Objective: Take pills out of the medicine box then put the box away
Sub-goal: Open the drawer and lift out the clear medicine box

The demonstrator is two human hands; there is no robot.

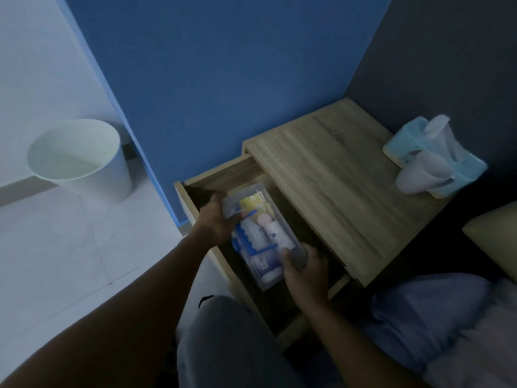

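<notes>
Head view shows both hands closed on the clear medicine box inside the open drawer: left hand at its far end, right hand at its near end. Judged best: keep it level so the packets stay inside.

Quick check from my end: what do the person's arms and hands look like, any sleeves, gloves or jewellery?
Both forearms are bare up to the frame edge; no sleeves show. The left hand and right hand wear no gloves. No watch, bracelet or ring is visible, though the picture is dim and blurred, so small items could be missed. Lower down, grey trousers cover a leg.
</notes>
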